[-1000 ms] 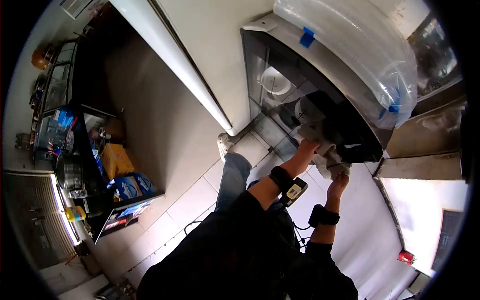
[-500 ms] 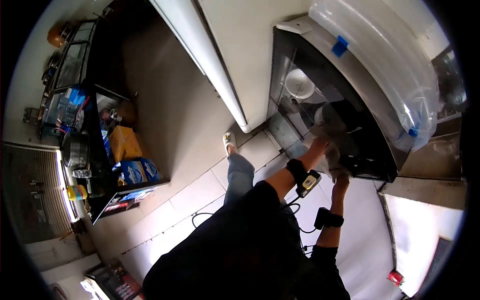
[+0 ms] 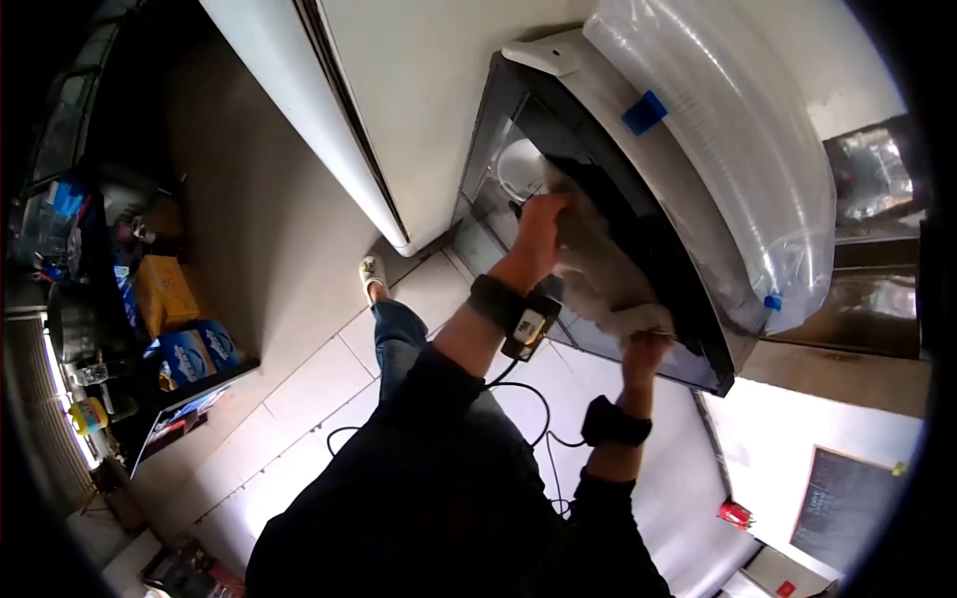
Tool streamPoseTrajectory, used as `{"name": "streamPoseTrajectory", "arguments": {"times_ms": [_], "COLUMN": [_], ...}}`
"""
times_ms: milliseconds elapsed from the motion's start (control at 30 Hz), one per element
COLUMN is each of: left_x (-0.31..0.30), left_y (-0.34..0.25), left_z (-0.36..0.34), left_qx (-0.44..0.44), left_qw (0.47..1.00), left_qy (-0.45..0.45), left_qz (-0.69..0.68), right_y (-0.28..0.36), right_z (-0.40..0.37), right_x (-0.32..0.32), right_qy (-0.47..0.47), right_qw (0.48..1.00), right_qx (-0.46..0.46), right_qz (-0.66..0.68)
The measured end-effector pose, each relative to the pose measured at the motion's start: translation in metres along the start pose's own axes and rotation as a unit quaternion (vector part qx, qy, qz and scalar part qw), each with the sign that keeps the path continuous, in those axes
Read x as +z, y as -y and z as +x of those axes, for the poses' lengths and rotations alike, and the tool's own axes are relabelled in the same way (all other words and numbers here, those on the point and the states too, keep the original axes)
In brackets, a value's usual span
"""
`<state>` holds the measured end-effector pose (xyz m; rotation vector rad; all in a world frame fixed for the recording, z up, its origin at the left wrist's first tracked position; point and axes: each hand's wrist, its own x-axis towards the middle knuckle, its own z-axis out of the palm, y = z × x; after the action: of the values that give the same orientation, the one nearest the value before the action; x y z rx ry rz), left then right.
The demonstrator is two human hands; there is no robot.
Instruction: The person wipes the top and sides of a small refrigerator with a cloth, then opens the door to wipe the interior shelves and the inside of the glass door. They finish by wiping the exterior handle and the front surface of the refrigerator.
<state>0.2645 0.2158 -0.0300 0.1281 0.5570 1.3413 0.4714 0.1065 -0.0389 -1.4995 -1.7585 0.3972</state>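
A pale, rumpled cloth [image 3: 598, 284] stretches between my two hands across the front of a dark, glossy panel [image 3: 648, 239]. My left hand [image 3: 543, 214], wearing a wrist strap with a small device, is closed on the cloth's upper end, near a white round tub [image 3: 521, 167] that shows in the glossy surface. Lower and to the right, my right hand [image 3: 648, 349] closes around the cloth's other end, close to the panel's bottom corner. The folds cover part of the panel, and the fingers of both hands are partly hidden.
A long roll of clear plastic wrap [image 3: 738, 149] with blue tape lies along the panel's upper edge. A white column [image 3: 329, 130] stands to the left. Further left, a shelf holds a yellow box [image 3: 164, 291] and blue packages [image 3: 197, 354]. Cables [image 3: 543, 399] hang by my arms.
My left hand has moved up along the panel, away from the right hand, and the cloth is now spread out between them. The view has shifted to the right.
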Motion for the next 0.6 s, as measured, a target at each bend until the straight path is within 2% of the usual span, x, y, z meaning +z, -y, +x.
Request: {"name": "streamPoseTrajectory", "arguments": {"times_ms": [33, 67, 100, 133, 167, 200, 233, 267, 300, 333, 367, 400, 433, 467, 500, 533, 567, 600], "left_x": [-0.013, -0.029, -0.053, -0.078, -0.105, -0.134, -0.158, -0.179, -0.196, -0.201, -0.201, -0.188, -0.173, -0.144, -0.101, -0.067, -0.05, -0.037], "left_y": [0.002, 0.004, 0.014, 0.025, 0.035, 0.043, 0.049, 0.065, 0.082, 0.087, 0.089, 0.084, 0.075, 0.047, 0.007, -0.027, -0.047, -0.065], "left_z": [0.01, 0.022, 0.035, 0.045, 0.052, 0.055, 0.053, 0.046, 0.033, 0.031, 0.03, 0.03, 0.035, 0.028, 0.018, 0.013, 0.014, 0.015], "left_qx": [-0.002, -0.003, 0.013, 0.028, 0.027, 0.088, 0.133, 0.135, 0.211, 0.291, 0.13, 0.123, 0.115, 0.12, 0.027, -0.068, -0.032, 0.003], "left_qw": [1.0, 1.0, 0.999, 0.997, 0.997, 0.912, 0.673, 0.678, 0.664, 0.643, 0.783, 0.866, 0.927, 0.927, 0.985, 0.977, 0.958, 0.927], "left_qy": [-0.021, -0.022, -0.046, -0.07, -0.072, 0.003, 0.076, 0.069, 0.108, 0.142, 0.142, 0.141, 0.139, 0.139, 0.141, 0.137, 0.236, 0.331], "left_qz": [-0.009, -0.015, 0.001, 0.016, 0.009, 0.401, 0.723, 0.72, 0.709, 0.694, 0.591, 0.464, 0.328, 0.327, 0.092, -0.148, -0.163, -0.175], "right_y": [0.035, 0.017, -0.032, -0.039, -0.052, -0.074, -0.084, -0.096, -0.105, -0.118, -0.131, -0.128, -0.124, -0.09, -0.058, -0.032, -0.007, 0.025], "right_z": [0.012, 0.007, -0.008, -0.012, -0.016, -0.026, -0.051, -0.061, -0.063, -0.054, -0.057, -0.059, -0.058, -0.041, -0.02, 0.001, 0.02, 0.039], "right_x": [0.012, 0.031, 0.043, 0.06, 0.078, 0.089, 0.1, 0.114, 0.126, 0.128, 0.121, 0.114, 0.107, 0.093, 0.08, 0.065, 0.05, 0.044], "right_qy": [0.081, 0.015, 0.072, 0.077, 0.104, 0.259, 0.256, 0.184, 0.102, 0.108, 0.172, 0.236, 0.238, 0.18, 0.118, 0.144, 0.168, 0.166], "right_qw": [0.915, 1.0, 0.925, 0.917, 0.982, 0.95, 0.869, 0.959, 0.989, 0.99, 0.976, 0.954, 0.953, 0.976, 0.99, 0.976, 0.951, 0.951], "right_qx": [0.309, 0.022, -0.203, -0.192, -0.048, 0.113, -0.065, 0.022, 0.105, 0.089, 0.136, 0.185, 0.184, 0.117, 0.046, -0.007, -0.058, -0.063], "right_qz": [0.247, 0.001, -0.312, -0.341, -0.152, -0.136, -0.419, -0.217, 0.0, 0.001, 0.014, 0.026, 0.026, -0.023, -0.068, -0.161, -0.253, -0.252]}}
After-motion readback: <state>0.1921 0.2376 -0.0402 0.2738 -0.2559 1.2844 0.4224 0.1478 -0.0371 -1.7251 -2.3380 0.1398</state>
